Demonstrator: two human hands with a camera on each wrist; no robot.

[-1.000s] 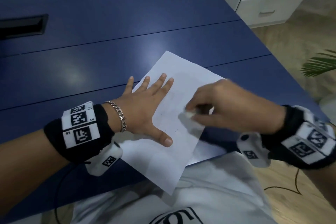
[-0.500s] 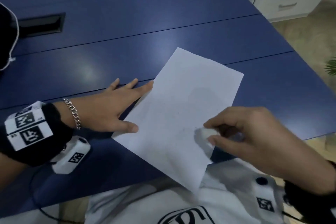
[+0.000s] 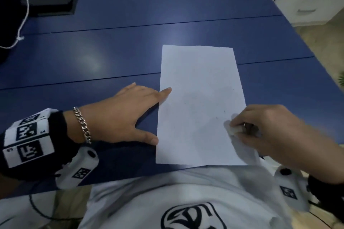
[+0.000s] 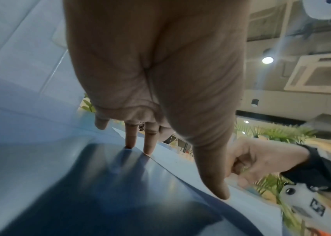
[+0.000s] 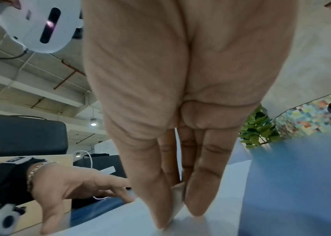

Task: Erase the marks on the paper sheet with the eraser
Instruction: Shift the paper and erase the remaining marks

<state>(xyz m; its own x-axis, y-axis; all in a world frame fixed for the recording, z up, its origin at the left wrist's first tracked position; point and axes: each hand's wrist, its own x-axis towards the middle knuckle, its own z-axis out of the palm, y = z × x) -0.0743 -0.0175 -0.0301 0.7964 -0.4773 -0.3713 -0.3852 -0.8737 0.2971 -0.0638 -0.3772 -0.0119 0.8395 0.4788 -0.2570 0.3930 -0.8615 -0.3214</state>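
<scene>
A white paper sheet lies upright on the blue table, its near edge at the table's front edge; only faint specks show on it. My right hand pinches a small white eraser between thumb and fingers and holds it down on the sheet near its right edge; the right wrist view shows the eraser squeezed between the fingertips on the paper. My left hand lies flat on the table beside the sheet's left edge, fingers straight, with index tip and thumb tip touching the paper.
A black slot is cut into the table at the far left, with a dark object and white cord at the left edge. A white drawer cabinet stands beyond the table's right side. My white shirt is below the front edge.
The sheet has turned from a slant to upright. My left hand slid off the paper to its left edge. My right hand with the eraser moved to the sheet's lower right.
</scene>
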